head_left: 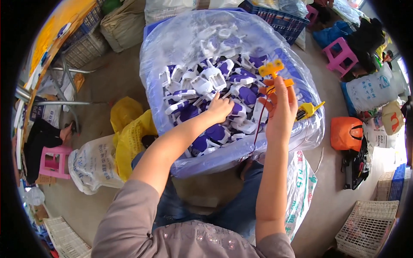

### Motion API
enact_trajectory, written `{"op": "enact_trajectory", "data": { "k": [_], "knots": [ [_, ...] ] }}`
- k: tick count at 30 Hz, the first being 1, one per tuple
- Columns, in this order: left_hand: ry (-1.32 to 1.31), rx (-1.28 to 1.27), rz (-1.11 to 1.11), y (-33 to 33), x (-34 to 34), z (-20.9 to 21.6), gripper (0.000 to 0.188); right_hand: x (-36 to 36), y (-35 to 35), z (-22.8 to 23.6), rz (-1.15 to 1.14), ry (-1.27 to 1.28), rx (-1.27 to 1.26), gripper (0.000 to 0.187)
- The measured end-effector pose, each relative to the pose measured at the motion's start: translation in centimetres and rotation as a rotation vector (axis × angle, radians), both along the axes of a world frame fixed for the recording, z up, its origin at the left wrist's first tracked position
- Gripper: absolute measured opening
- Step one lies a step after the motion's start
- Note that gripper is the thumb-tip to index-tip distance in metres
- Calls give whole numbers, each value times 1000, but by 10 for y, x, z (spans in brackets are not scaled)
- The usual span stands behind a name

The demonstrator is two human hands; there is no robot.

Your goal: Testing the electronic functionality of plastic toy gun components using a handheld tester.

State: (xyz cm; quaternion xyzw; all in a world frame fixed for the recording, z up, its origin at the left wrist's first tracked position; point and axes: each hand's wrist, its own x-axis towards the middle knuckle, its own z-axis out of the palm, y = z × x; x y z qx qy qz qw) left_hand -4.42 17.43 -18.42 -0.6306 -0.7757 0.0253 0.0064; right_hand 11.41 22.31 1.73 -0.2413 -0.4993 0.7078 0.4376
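Observation:
A heap of white-and-purple plastic parts (247, 95) lies in a large blue bin (147, 32) lined with clear plastic film. My left hand (220, 109) reaches into the heap, its fingers curled and closed at the lower edge of a white plastic part (214, 78) with a hollow frame. Over the right side of the bin, my right hand (282, 101) is raised and grips an orange-yellow plastic tool (271, 69) with a row of round spots on its head. A thin dark red wire (259, 124) hangs down below that hand. Beside it, a yellow piece (306, 111) rests at the bin's right rim.
At left are a yellow sack (133, 133), a white woven sack (94, 163) and a pink stool (55, 162). To the right are another pink stool (340, 56), an orange bag (346, 133) and a white basket (368, 228). A dark blue crate (279, 19) adjoins the bin's far side.

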Motion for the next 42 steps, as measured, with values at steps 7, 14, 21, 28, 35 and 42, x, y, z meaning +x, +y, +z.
{"op": "enact_trajectory", "data": {
  "k": [7,14,21,28,35,42],
  "knots": [
    [-1199,-112,127,-22,-23,122,38,13,18,-12,149,-292,297,53],
    [-2115,173,227,-112,-15,210,61,-2,-11,-7,554,-13,-224,41],
    [-1311,868,167,-130,33,183,70,-29,-57,-13,680,171,-483,51],
    [-2296,759,329,-136,-3,184,54,-23,-53,-12,384,-100,29,26],
    [-2218,677,484,-128,7,177,54,-21,-69,-18,419,-329,665,9],
    [-2079,627,506,-132,19,170,46,-32,-82,-34,197,-444,997,12]
  ]
}}
